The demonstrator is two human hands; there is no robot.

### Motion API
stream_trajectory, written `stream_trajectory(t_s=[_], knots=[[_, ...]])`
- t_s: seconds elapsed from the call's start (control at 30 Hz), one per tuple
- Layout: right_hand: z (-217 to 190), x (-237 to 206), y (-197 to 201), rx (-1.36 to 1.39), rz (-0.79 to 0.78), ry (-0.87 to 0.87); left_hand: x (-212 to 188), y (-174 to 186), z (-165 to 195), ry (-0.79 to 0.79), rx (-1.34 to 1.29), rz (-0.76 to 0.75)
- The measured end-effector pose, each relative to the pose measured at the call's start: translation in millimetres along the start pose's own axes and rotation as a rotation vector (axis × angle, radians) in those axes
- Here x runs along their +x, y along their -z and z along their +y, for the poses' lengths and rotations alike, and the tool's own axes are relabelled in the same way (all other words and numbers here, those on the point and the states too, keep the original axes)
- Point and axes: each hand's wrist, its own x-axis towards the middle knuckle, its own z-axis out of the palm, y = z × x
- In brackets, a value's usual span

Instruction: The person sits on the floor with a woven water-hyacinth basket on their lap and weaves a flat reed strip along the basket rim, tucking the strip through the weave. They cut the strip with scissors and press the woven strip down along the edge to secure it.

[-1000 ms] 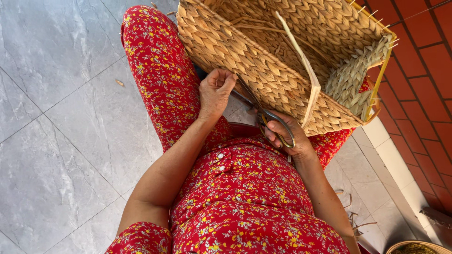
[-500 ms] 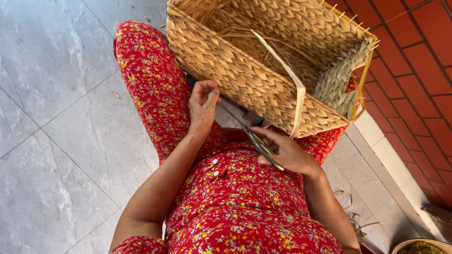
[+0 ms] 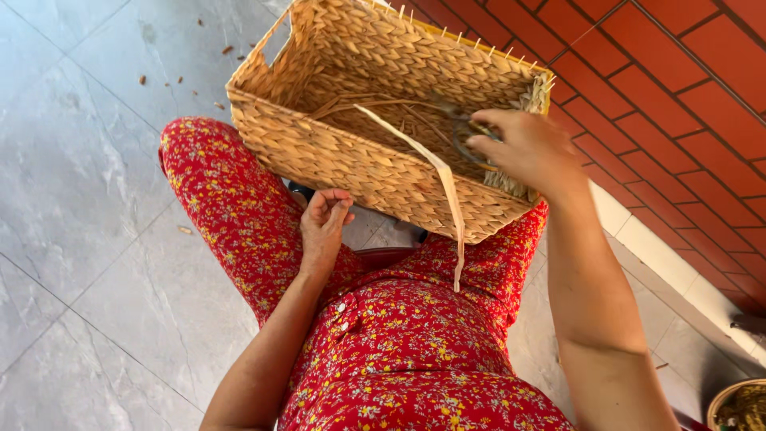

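- Grey tiled floor [image 3: 88,263], at 9 o'clock: scattered fibre scraps lie on it, well apart from the person.
- Left hand [image 3: 323,227], at 7 o'clock of the woven basket [image 3: 343,156]: it sits just under the basket's near wall, forearm running up from the lap, wrist bent back. Its fingers are curled together loosely; whether they pinch anything cannot be told.
- The basket rests tilted on the person's red floral knees, open side toward the camera, stiff stake ends standing along its far rim.
- Loose flat strand [image 3: 447,191]: it runs from inside the basket over the near wall and hangs down toward the lap.
- Right hand [image 3: 523,148], at 3 o'clock of the basket: arm raised and reaching over the rim, fingers clamped on dark scissors [image 3: 461,132] held inside the basket.
- Risk, judged: the basket could slip off the knees, being only lightly steadied; the blades could nick sound weave or the hanging strand; the stake ends could scratch the right wrist.
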Motion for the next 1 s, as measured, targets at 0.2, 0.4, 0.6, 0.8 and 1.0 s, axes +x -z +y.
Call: stream_trajectory(t_s=[0.2,0.4,0.6,0.8,1.0], knots=[[-10,18,-12,0.038,0.015,0.152,-1,8,-6,0.013,0.037,-0.028],[10,-39,-10,0.59,0.154,0.169,-6,0,-9,-0.114,0.104,0.003],[63,-116,-9,0.973,0.59,-0.042,-34,-19,40,-0.462,0.406,-0.07],[63,-141,-62,0.547,0.546,-0.025,-52,-65,86,-0.817,0.7,-0.227],[62,-116,-93,0.557,0.691,0.04,-38,-116,85,-0.629,1.129,-0.316]])
